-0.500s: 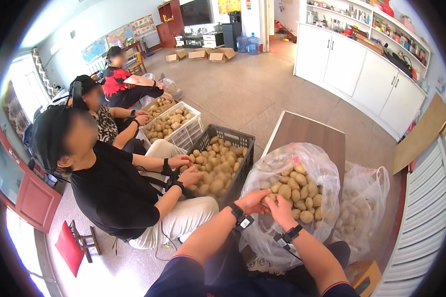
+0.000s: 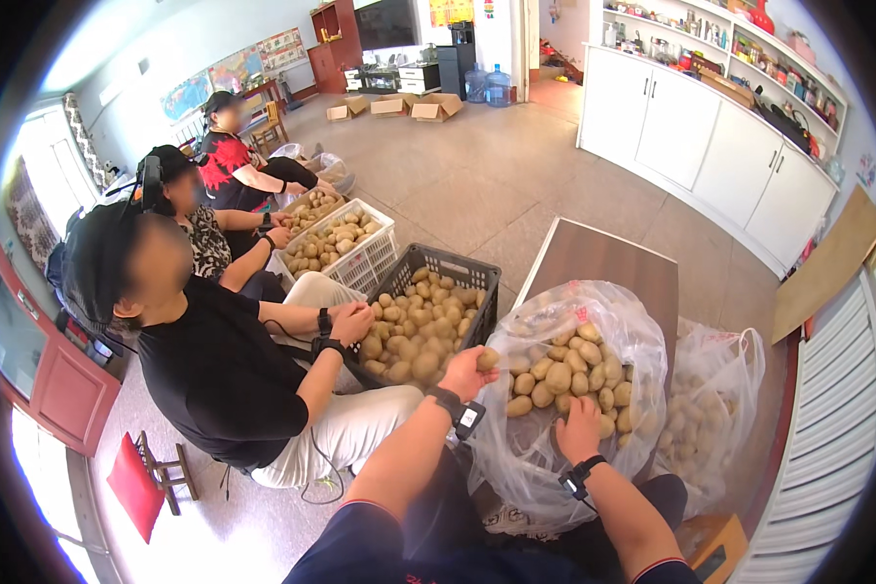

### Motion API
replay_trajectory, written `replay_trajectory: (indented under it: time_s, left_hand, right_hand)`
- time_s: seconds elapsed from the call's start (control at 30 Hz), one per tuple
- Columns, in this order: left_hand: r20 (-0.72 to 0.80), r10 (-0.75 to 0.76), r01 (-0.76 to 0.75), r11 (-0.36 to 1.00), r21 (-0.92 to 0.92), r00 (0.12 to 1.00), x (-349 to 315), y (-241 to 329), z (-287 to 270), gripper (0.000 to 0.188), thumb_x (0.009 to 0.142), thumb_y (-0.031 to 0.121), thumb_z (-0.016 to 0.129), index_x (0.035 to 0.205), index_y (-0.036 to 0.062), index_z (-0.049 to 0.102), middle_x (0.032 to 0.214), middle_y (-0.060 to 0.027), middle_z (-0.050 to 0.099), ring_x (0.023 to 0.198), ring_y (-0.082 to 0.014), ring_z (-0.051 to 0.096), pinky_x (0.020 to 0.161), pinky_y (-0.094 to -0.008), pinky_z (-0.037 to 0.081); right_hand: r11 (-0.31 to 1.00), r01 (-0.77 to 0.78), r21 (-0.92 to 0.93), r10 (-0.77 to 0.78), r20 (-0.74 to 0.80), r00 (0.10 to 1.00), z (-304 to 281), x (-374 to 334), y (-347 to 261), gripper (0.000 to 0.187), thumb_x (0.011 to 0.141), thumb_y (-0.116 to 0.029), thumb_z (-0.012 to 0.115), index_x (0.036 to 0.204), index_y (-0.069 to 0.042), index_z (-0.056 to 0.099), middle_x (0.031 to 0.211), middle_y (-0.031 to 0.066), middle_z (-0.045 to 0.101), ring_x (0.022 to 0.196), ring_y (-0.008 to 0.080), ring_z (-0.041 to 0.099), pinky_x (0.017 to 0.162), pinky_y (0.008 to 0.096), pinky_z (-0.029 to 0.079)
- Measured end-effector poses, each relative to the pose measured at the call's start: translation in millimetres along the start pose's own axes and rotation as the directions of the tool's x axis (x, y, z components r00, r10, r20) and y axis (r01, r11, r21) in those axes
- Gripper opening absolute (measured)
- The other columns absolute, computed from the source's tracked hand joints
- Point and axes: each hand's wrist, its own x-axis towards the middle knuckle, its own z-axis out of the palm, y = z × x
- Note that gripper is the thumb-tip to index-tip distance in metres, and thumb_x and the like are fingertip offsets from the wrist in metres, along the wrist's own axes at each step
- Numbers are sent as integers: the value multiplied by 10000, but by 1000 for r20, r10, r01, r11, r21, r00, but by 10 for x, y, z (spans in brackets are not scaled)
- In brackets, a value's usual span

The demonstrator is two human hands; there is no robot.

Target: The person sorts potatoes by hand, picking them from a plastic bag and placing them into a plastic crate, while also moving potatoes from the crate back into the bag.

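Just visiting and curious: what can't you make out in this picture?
In the head view:
- Right hand: its own back hides whether it grips anything.
- Open clear bag: upper potatoes hide the bottom ones.
- Bag at right: cloudy plastic blurs its contents.
- Nearest co-worker's hands: they hide anything between them.
- Shelf items: many too small to identify.

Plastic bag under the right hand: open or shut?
Open. The plastic bag is spread wide at the mouth, potatoes showing inside by the right hand.

White cabinets stand beneath cluttered shelves at the right. At the back, three open cardboard boxes sit near blue water jugs, with a dark screen behind. A red-seated stool stands lower left.
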Motion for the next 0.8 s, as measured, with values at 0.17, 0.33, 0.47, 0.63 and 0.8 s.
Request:
replay_trajectory:
  time_s: [0.17, 0.33, 0.47, 0.63, 0.8]
  left_hand:
    - [-165, 24, -48, 988, -144, 986, 242, 108, -482, 308, 983, 194, 474, 1222, 0, 494, 1170, -209, 549, 964, -386, 587, 848, -470, 546]
    - [-164, 190, -213, 968, -134, 968, 256, 93, -755, 317, 974, 150, 482, 1248, -10, 470, 1161, -195, 554, 969, -371, 585, 813, -476, 557]
    - [-261, 222, -271, 947, -172, 940, 293, 155, -916, 294, 977, 120, 476, 1245, 0, 468, 1176, -156, 537, 1025, -325, 555, 834, -450, 553]
    - [-234, 200, -261, 926, -271, 951, 536, -39, -1028, 285, 939, 127, 563, 1207, 31, 543, 1227, -106, 504, 1104, -262, 506, 875, -441, 536]
    - [47, 754, -548, 431, 717, 655, 793, 6, -1800, 311, 858, 227, 681, 1058, -7, 631, 1117, -209, 623, 1007, -368, 591, 834, -435, 504]
  right_hand:
    - [993, 56, -100, -50, 58, 997, 72, -58, 16, 433, 730, -149, 719, 1116, -28, 566, 1163, 137, 539, 1102, 347, 491, 952, 434, 407]
    - [980, 121, -156, -109, 89, 990, 126, -93, 55, 374, 722, -126, 692, 1064, -36, 572, 1150, 136, 550, 1070, 336, 519, 903, 429, 436]
    - [982, 114, -148, -101, 95, 990, 184, -110, 59, 351, 728, -95, 655, 1064, -38, 569, 1132, 138, 561, 1065, 335, 519, 891, 430, 439]
    - [966, 145, -212, -114, 154, 981, 174, -171, 192, 251, 726, -62, 624, 976, -38, 603, 1069, 127, 571, 1050, 328, 507, 869, 421, 447]
    - [968, 216, -128, -199, 131, 971, 217, -157, -38, 166, 755, -46, 582, 918, -27, 604, 1026, 138, 553, 1022, 332, 499, 865, 418, 455]
